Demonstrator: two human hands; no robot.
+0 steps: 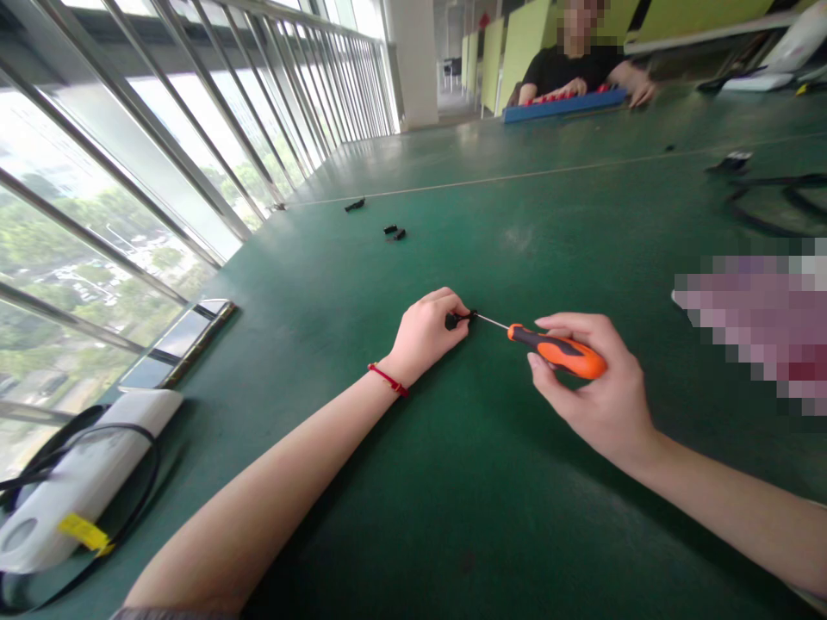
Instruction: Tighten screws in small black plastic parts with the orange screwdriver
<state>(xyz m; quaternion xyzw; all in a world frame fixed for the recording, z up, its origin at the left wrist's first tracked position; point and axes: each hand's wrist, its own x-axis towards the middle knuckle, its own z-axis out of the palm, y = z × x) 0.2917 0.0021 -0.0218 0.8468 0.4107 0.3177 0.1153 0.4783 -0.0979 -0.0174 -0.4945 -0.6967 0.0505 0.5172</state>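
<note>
My left hand (432, 329) rests low over the green table, its fingers pinched on a small black part (455, 320). What kind of part it is I cannot make out, as the fingers cover some of it. In my right hand (604, 387) lies the orange and black handle of a screwdriver (561, 351). Its thin metal shaft points left, and the tip meets the black part at my left fingertips. The right thumb and fingers are closed loosely around the handle.
Several small black pieces (394, 232) lie farther back on the green table (452, 482). At the left edge are a white power strip (96, 482) with black cables and a phone-like slab (177, 344). A person (572, 65) sits across, behind a blue tray (565, 105). Railings line the left.
</note>
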